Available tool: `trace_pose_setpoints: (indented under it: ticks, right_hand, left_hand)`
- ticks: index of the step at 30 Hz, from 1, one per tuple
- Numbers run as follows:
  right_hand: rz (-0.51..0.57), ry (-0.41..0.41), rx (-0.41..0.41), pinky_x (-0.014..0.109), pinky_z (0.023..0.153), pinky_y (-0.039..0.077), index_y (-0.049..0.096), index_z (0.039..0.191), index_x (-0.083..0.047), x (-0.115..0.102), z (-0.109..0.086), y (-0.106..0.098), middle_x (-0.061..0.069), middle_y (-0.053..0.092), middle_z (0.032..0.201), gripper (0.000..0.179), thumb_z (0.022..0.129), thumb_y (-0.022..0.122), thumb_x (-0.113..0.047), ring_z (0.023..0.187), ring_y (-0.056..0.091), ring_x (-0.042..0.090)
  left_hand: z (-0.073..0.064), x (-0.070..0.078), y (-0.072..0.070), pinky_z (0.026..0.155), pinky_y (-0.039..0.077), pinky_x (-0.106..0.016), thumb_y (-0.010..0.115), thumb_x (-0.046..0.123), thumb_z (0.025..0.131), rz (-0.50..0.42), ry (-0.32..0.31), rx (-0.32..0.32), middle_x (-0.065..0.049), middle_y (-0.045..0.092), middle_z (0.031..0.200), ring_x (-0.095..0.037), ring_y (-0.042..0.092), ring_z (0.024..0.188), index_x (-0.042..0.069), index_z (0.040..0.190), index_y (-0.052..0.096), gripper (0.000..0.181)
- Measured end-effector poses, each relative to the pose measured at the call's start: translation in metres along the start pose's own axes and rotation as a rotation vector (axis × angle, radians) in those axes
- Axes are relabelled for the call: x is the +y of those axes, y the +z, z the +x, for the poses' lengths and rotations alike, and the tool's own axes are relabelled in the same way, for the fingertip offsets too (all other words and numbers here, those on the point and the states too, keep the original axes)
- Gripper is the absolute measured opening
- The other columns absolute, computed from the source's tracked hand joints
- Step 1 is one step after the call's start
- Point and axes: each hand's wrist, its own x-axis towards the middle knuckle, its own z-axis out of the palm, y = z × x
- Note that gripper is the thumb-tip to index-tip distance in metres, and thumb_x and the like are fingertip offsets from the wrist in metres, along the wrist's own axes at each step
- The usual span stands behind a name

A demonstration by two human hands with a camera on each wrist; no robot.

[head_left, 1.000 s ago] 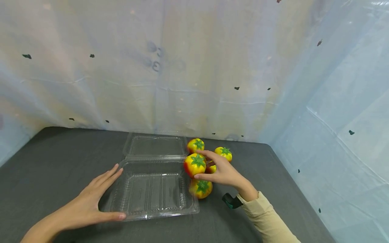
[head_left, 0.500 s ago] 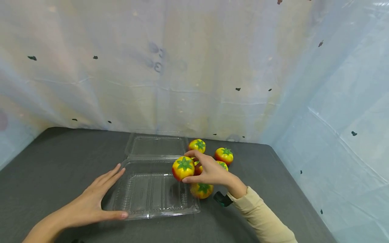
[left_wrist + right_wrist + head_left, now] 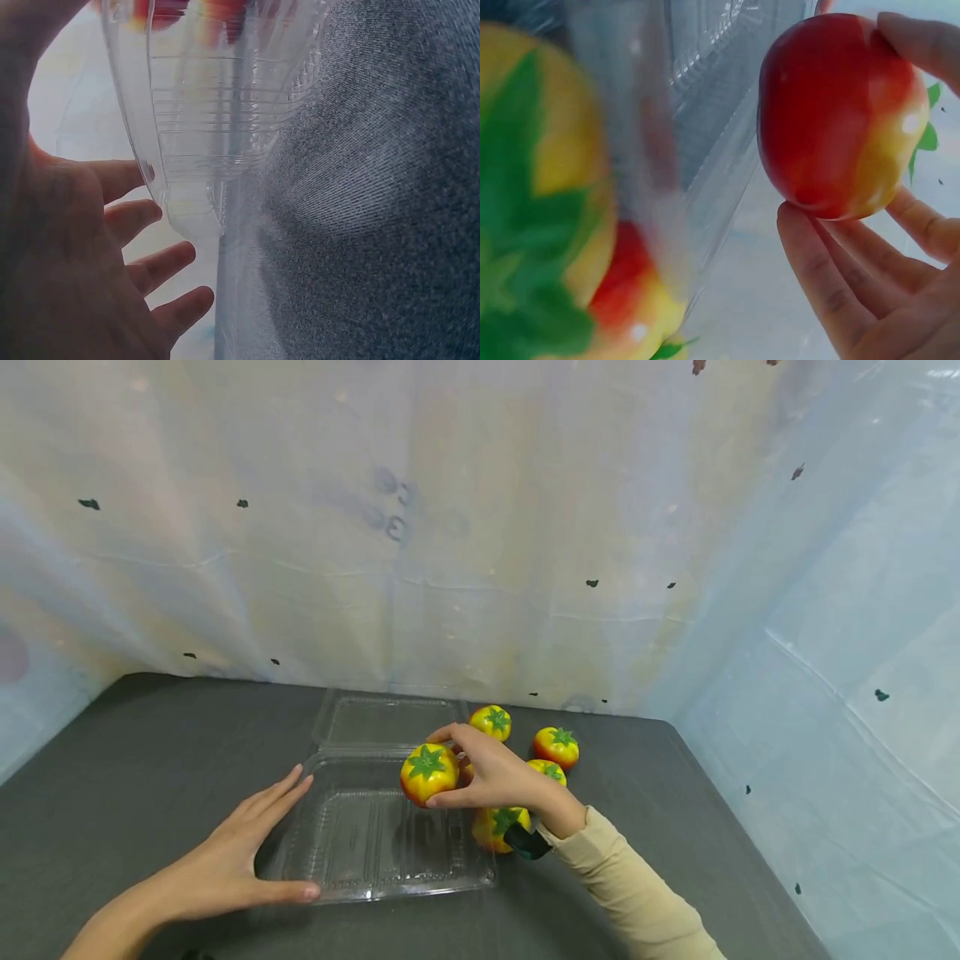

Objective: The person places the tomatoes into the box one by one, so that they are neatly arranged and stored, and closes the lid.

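My right hand (image 3: 495,777) pinches a yellow-and-red tomato (image 3: 429,774) with a green star-shaped top, thumb at the front and fingers behind. It hangs over the right part of the base of a clear plastic clamshell box (image 3: 330,887). In the right wrist view the tomato's glossy red underside (image 3: 832,112) shows between thumb and fingertips. My left hand (image 3: 225,864) is spread along the box's left side, its thumb by the front corner. From the left wrist view, its fingertips (image 3: 146,212) are right at the clear rim (image 3: 135,127).
The box's lid (image 3: 390,720) lies folded back toward the plastic-sheeted wall (image 3: 480,568). Several more tomatoes stand right of the box: one at the back (image 3: 492,722), one farther right (image 3: 557,747), one in front (image 3: 498,831), others partly behind my right hand. The table is dark grey.
My right hand has carried the tomato leftward from the box's right edge to over its base. More of the tomatoes behind it came into view. The left hand has stayed at the box's left side.
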Motion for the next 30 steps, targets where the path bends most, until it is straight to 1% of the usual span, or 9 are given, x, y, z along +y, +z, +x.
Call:
trace_pose_setpoints:
  ticks: [3,6,9,14,16,19,23,27,30]
  right_hand:
    - [-0.022,-0.025,-0.010,0.036,0.085,0.053,0.048,0.133,-0.012,-0.004,0.005,0.001,0.002,0.052,0.124,0.066,0.078,0.080,-0.031,0.103,0.052,0.017]
    - [-0.039,-0.023,-0.017,0.036,0.084,0.053,0.049,0.134,-0.014,-0.007,0.009,0.003,0.004,0.049,0.123,0.066,0.078,0.079,-0.031,0.099,0.051,0.016]
    - [-0.048,-0.012,-0.036,0.034,0.086,0.052,0.049,0.137,-0.016,-0.010,0.012,0.007,0.005,0.046,0.123,0.067,0.079,0.078,-0.032,0.096,0.052,0.014]
    - [-0.071,-0.029,-0.059,0.024,0.080,0.050,0.049,0.139,-0.016,-0.015,0.019,0.012,0.005,0.046,0.120,0.066,0.081,0.076,-0.032,0.091,0.052,0.013]
    - [-0.075,-0.045,-0.064,0.020,0.077,0.047,0.049,0.139,-0.015,-0.017,0.023,0.013,0.005,0.046,0.119,0.066,0.081,0.076,-0.033,0.091,0.052,0.016]
    - [-0.073,-0.071,-0.085,0.019,0.077,0.047,0.050,0.139,-0.014,-0.019,0.030,0.016,0.006,0.046,0.118,0.066,0.082,0.076,-0.033,0.091,0.052,0.017]
    - [-0.074,-0.089,-0.118,0.021,0.080,0.049,0.049,0.140,-0.013,-0.020,0.037,0.020,0.005,0.047,0.118,0.067,0.082,0.076,-0.033,0.091,0.051,0.012]
    - [-0.089,-0.088,-0.139,0.018,0.081,0.048,0.047,0.141,-0.013,-0.019,0.041,0.023,0.004,0.048,0.121,0.069,0.082,0.075,-0.034,0.091,0.051,0.008]
    - [-0.104,-0.092,-0.144,0.015,0.080,0.047,0.046,0.140,-0.011,-0.018,0.044,0.028,0.005,0.049,0.124,0.069,0.082,0.075,-0.034,0.093,0.052,0.008]
  left_hand:
    - [0.001,0.001,0.000,0.077,0.034,-0.077,0.082,0.047,0.069,0.005,-0.007,0.000,-0.003,0.004,0.162,-0.052,0.026,0.132,0.022,0.156,0.011,0.115]
    - [0.002,0.001,-0.001,0.078,0.034,-0.077,0.082,0.048,0.068,0.005,-0.009,0.003,-0.004,0.005,0.162,-0.052,0.026,0.132,0.024,0.156,0.012,0.115]
    - [0.002,0.002,-0.001,0.078,0.034,-0.077,0.082,0.048,0.068,0.008,-0.010,0.000,-0.005,0.006,0.162,-0.052,0.026,0.132,0.023,0.156,0.012,0.115]
    - [0.002,0.002,-0.001,0.079,0.034,-0.077,0.082,0.049,0.068,0.013,-0.018,-0.005,-0.007,0.007,0.162,-0.051,0.027,0.132,0.022,0.156,0.013,0.115]
    - [0.003,0.002,-0.001,0.079,0.034,-0.077,0.082,0.050,0.067,0.014,-0.024,-0.005,-0.007,0.007,0.162,-0.051,0.027,0.132,0.022,0.156,0.013,0.115]
    - [0.003,0.003,-0.001,0.080,0.034,-0.077,0.082,0.051,0.067,0.018,-0.031,-0.009,-0.009,0.008,0.162,-0.050,0.027,0.132,0.023,0.156,0.013,0.115]
    - [0.003,0.003,-0.001,0.079,0.035,-0.076,0.081,0.050,0.068,0.009,-0.033,-0.017,-0.009,0.008,0.162,-0.050,0.027,0.132,0.022,0.156,0.014,0.114]
    - [0.004,0.003,-0.001,0.079,0.036,-0.075,0.081,0.049,0.069,0.005,-0.034,-0.022,-0.008,0.008,0.162,-0.050,0.027,0.132,0.024,0.155,0.013,0.113]
    - [0.004,0.004,-0.001,0.079,0.036,-0.075,0.081,0.050,0.069,0.008,-0.036,-0.024,-0.010,0.008,0.162,-0.049,0.027,0.132,0.024,0.155,0.014,0.113]
